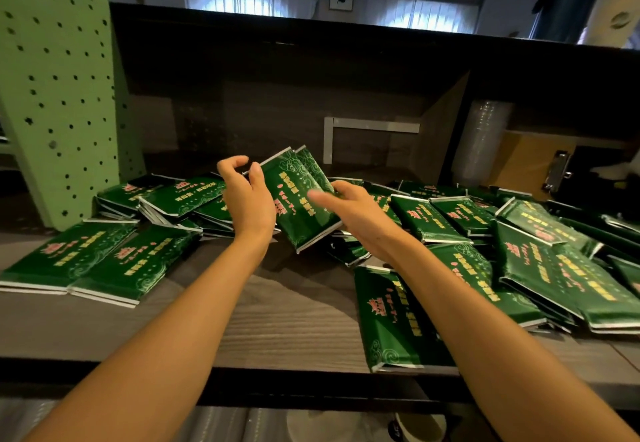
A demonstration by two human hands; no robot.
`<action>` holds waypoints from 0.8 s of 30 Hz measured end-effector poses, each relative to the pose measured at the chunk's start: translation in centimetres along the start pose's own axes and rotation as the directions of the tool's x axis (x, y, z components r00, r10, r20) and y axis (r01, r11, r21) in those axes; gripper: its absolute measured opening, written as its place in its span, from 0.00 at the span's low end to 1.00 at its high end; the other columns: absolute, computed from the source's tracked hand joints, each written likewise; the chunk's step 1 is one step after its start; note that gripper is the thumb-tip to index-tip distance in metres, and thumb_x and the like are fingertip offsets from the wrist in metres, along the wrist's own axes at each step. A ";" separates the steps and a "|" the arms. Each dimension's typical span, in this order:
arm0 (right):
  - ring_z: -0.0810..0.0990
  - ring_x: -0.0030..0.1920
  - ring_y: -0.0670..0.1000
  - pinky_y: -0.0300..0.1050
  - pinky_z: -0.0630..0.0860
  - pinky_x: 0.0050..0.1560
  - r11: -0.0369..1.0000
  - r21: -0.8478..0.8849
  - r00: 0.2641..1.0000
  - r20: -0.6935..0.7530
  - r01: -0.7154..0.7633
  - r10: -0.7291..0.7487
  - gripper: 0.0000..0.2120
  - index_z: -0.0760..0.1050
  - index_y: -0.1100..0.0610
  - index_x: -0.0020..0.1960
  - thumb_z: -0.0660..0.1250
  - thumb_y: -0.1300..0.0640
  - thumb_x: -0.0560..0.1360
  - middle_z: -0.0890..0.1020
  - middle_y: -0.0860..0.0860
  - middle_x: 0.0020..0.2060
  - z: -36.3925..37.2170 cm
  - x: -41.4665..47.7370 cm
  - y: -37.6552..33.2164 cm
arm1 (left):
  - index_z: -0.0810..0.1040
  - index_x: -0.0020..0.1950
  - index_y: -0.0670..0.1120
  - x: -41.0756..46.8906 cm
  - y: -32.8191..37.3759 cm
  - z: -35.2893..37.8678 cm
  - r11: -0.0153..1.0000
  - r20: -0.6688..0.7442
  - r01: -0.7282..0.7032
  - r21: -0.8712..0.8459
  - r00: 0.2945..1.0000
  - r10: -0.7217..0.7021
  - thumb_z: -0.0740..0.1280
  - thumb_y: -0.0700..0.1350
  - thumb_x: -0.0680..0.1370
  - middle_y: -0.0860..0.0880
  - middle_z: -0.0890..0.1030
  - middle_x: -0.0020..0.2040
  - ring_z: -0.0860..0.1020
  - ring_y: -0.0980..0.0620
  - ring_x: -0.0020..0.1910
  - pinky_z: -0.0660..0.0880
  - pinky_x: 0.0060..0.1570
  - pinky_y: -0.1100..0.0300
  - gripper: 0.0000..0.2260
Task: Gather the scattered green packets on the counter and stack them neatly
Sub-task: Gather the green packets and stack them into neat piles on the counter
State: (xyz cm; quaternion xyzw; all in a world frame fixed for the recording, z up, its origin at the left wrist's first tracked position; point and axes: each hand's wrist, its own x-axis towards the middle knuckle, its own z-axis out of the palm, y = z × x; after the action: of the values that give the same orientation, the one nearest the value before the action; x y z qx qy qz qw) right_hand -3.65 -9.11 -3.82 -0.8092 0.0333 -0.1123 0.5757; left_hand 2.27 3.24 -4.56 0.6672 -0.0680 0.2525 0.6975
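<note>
Two glossy green foil packets (294,192) gripped by right hand (353,209); left hand (247,199) at nine o'clock, fingers loosely curled, empty. Best tap edges flush before stacking.

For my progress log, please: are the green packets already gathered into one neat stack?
No, green packets lie scattered across the counter.

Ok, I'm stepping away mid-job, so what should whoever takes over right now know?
Right hand grips the held packets, tilted above the counter.
Left hand is curled at their left edge; I cannot tell whether it grips them.
Left side: a flat pair lies side by side, with a loose pile behind.
Right side: a scattered heap, and one packet by the front edge.
Done: no neat stack shows yet.
Left: gather and stack nearly everything.
</note>
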 end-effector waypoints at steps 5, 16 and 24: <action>0.77 0.60 0.52 0.51 0.73 0.63 0.999 0.027 0.998 -0.065 -0.026 0.027 0.37 0.70 0.60 0.66 0.75 0.46 0.62 0.78 0.53 0.61 -0.2 0.3 0.1 | 0.65 0.64 0.41 0.1 0.3 0.2 0.999 0.040 0.001 -0.048 0.999 0.001 0.51 0.43 0.83 0.51 0.70 0.37 0.68 0.55 0.32 0.65 0.28 0.69 0.12; 0.79 0.50 0.53 0.46 0.81 0.41 0.950 0.311 0.916 -0.388 0.027 0.101 0.08 0.70 0.59 0.58 0.60 0.60 0.79 0.78 0.53 0.49 -2.1 0.5 0.1 | 0.75 0.42 0.37 0.3 -1.6 -0.2 0.760 0.316 -0.138 0.635 0.944 -0.092 0.55 0.46 0.80 0.40 0.80 0.42 0.77 0.42 0.38 0.75 0.39 0.52 0.16; 0.80 0.51 0.54 0.50 0.81 0.46 0.953 0.303 0.891 -0.435 0.012 0.128 0.09 0.71 0.59 0.58 0.60 0.61 0.79 0.79 0.55 0.54 -2.1 0.8 0.3 | 0.66 0.51 0.46 -1.7 -1.6 0.9 0.930 0.597 0.166 0.329 0.726 -0.341 0.69 0.45 0.76 0.41 0.80 0.34 0.75 0.52 0.19 0.68 0.16 0.64 0.12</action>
State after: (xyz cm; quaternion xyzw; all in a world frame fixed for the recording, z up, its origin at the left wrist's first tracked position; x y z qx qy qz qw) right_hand -3.35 -11.32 -3.36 -0.6637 0.1727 -0.2827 0.6706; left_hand 1.71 1.96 -6.65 0.7987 -0.1782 -0.0844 0.5685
